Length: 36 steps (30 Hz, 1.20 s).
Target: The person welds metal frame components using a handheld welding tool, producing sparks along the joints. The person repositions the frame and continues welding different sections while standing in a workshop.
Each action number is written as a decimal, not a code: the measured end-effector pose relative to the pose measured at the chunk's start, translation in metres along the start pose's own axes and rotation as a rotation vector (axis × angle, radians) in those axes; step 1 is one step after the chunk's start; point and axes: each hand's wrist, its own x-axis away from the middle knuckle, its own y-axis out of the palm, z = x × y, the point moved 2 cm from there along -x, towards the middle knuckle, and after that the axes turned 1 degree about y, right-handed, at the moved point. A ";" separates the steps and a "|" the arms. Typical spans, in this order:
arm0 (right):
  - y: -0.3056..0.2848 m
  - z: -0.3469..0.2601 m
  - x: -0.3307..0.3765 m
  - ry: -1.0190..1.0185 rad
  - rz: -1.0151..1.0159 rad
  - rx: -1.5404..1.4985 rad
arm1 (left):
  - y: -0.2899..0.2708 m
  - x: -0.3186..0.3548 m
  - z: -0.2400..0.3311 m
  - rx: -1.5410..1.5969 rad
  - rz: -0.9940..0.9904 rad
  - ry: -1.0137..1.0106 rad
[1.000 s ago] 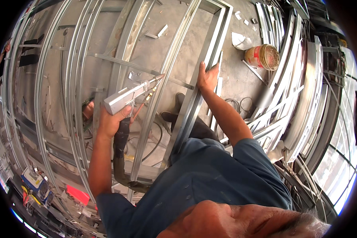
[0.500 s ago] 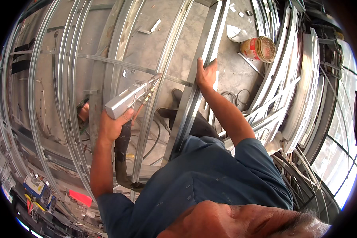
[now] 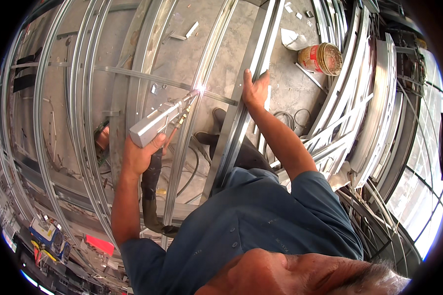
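My left hand point(image 3: 142, 156) is closed around the grip of a silver handheld welding gun point(image 3: 155, 124). From its grip a dark sleeved cable point(image 3: 150, 196) hangs and bends toward my body. The gun's nozzle meets a long metal channel point(image 3: 183, 137) at its joint with a thin crossbar point(image 3: 142, 75), and a bright white spark point(image 3: 201, 89) glows there. My right hand point(image 3: 256, 93) grips a wider metal rail point(image 3: 235, 127) to the right, thumb pointing away from me; its fingers are partly hidden.
More long metal channels point(image 3: 44, 98) run parallel on the left. A stained yellow and red bucket point(image 3: 312, 59) lies on the concrete floor at the far right, near stacked metal profiles point(image 3: 364, 93). Coiled cable point(image 3: 285, 119) and metal offcuts point(image 3: 192, 29) lie on the floor.
A bright spark has appeared at the gun's nozzle. Both hands stay almost where they were, with the same holds.
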 end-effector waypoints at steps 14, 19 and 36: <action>0.004 0.004 -0.001 -0.016 0.025 0.017 | -0.002 0.001 -0.005 -0.073 -0.022 0.043; 0.001 -0.001 0.000 -0.005 0.001 0.019 | -0.003 0.002 -0.007 -0.077 -0.039 0.097; 0.001 0.002 -0.003 -0.004 -0.012 0.011 | -0.005 0.008 -0.011 -0.088 -0.026 0.037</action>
